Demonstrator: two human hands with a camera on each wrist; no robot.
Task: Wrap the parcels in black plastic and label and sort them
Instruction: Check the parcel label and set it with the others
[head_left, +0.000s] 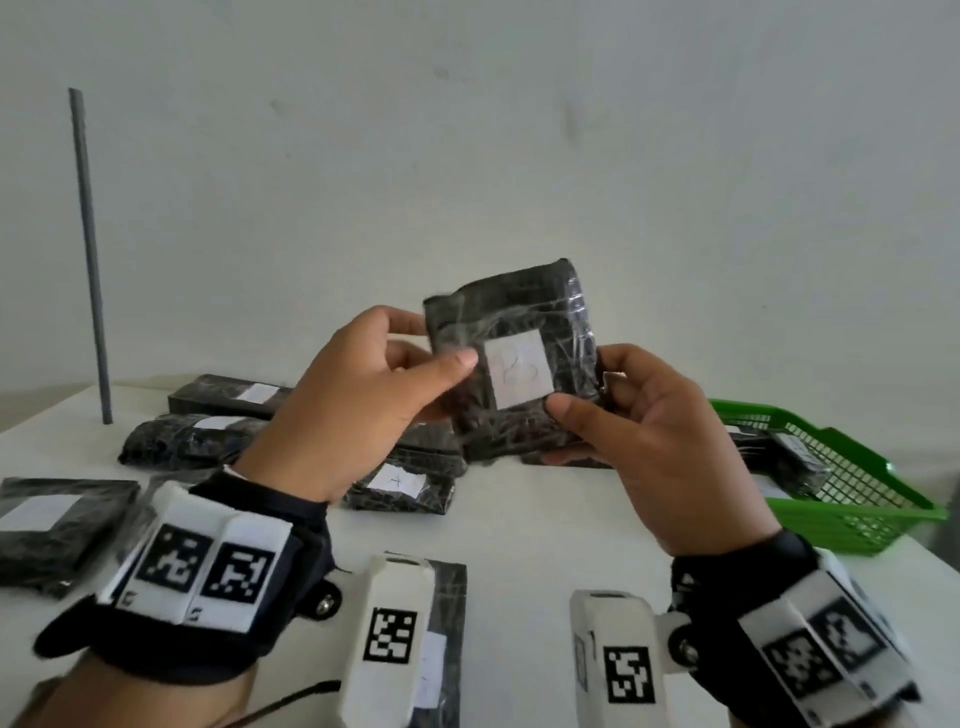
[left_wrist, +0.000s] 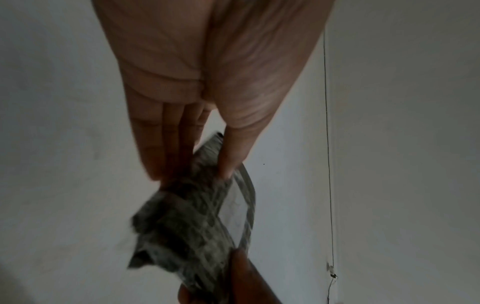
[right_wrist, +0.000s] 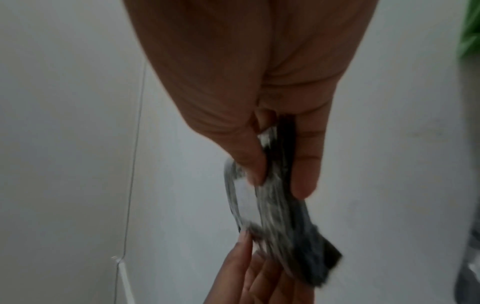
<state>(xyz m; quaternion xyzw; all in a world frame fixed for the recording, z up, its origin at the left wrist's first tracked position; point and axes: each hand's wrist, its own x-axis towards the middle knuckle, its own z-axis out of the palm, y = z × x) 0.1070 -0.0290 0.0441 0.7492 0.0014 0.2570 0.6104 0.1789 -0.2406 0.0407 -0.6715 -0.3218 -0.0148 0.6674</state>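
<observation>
Holding one labelled parcel (head_left: 511, 364), two hands, left hand (head_left: 358, 395), right hand (head_left: 660, 441)

You are holding one black-wrapped parcel (head_left: 511, 364) in two hands, your left hand (head_left: 358, 395) and right hand (head_left: 660, 441). You are facing at least six more parcels (head_left: 400, 486) lying on one table (head_left: 545, 519), one green basket (head_left: 857, 525) carrying at least two basket parcels (head_left: 800, 457), and one grey pole (head_left: 91, 254).

Both hands are raised in front of the chest, palms turned inward toward each other. The left hand (head_left: 358, 395) pinches the parcel (head_left: 519, 332) between thumb and fingers at its left edge. The right hand (head_left: 660, 441) pinches its lower right corner likewise. Both wrists carry marker-tagged bands.
</observation>
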